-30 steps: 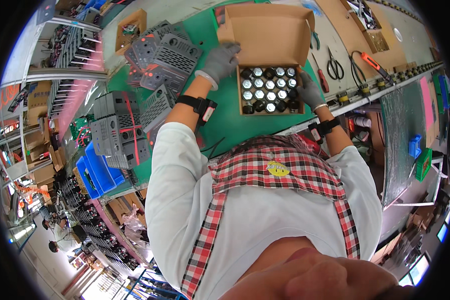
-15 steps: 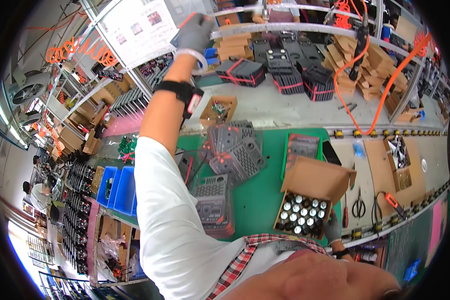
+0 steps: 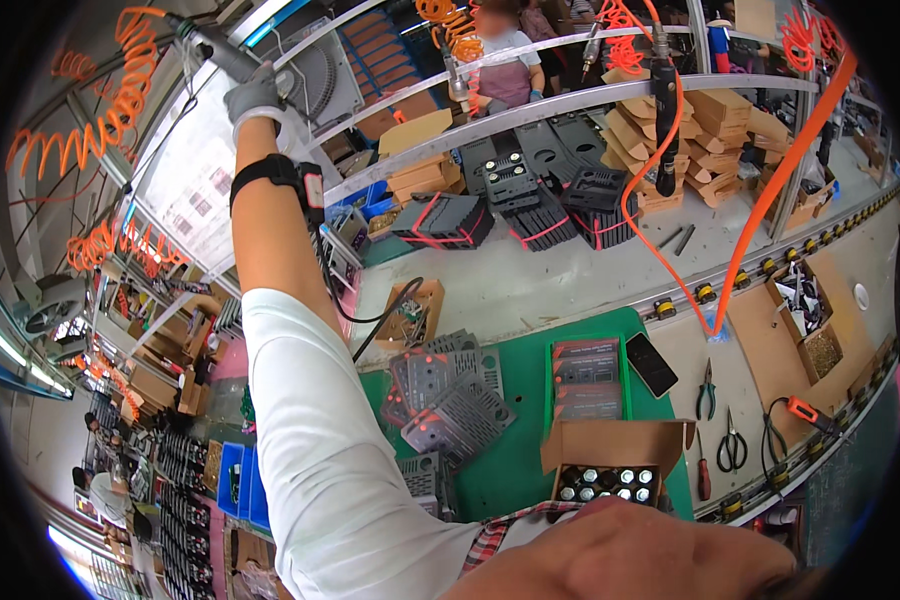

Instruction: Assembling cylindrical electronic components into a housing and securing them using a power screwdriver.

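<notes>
My left arm reaches up to the upper left. My left hand (image 3: 253, 97), in a grey glove, is closed at the lower end of a dark air screwdriver (image 3: 220, 50) that hangs from an orange coiled hose (image 3: 135, 75). A black strap with a small device (image 3: 310, 188) sits on the forearm. No part of my right hand shows. Below lies the green mat (image 3: 515, 470) with bagged grey perforated panels (image 3: 460, 415), a green tray (image 3: 625, 385) of printed cards, and an opened cardboard box (image 3: 610, 440) of silver-topped black parts, partly hidden by my body.
Strapped black housings (image 3: 445, 220) and folded cartons (image 3: 725, 125) stand on the far bench. A second dark screwdriver (image 3: 665, 125) hangs beside a thick orange hose (image 3: 785, 180). A phone (image 3: 652, 365), pliers (image 3: 707, 390) and scissors (image 3: 732, 442) lie right. A co-worker (image 3: 505, 65) stands beyond.
My left hand has moved up and left to the hanging screwdriver. My right hand, beside the cardboard box before, has gone out of view. The view has shifted, hiding more of the box.
</notes>
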Available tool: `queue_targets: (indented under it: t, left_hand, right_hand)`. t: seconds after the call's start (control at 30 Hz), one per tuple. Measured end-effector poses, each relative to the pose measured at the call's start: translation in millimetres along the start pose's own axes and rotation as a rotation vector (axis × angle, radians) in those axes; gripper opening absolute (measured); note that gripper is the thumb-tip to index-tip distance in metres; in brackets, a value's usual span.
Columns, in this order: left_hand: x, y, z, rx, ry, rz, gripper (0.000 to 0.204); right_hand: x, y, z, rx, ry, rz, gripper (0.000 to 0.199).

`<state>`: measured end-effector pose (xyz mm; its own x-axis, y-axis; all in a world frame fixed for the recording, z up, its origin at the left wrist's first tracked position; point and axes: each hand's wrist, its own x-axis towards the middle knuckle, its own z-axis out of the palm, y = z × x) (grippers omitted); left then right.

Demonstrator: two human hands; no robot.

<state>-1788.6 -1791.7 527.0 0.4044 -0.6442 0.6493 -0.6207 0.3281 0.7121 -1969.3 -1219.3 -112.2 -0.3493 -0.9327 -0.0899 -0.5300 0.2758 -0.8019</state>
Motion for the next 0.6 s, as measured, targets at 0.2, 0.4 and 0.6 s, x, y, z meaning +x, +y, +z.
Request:
queue_targets:
  t: [0.2, 0.4, 0.6]
  left_hand:
    - [-17.6, 17.0, -5.7, 0.052, 0.044, 0.158, 0.062]
    - [7.2, 32.3, -21.1, 0.464, 0.089, 0.596, 0.06]
    - [8.6, 29.5, -41.9, -0.328, 0.105, 0.238, 0.051]
  right_hand:
    - [22.1, 5.4, 4.2, 0.022, -0.021, 0.013, 0.043]
    - [33.2, 20.2, -5.6, 0.029, -0.031, 0.039, 0.037]
    - [36.2, 37.1, -13.6, 0.049, -0.045, 0.063, 0.031]
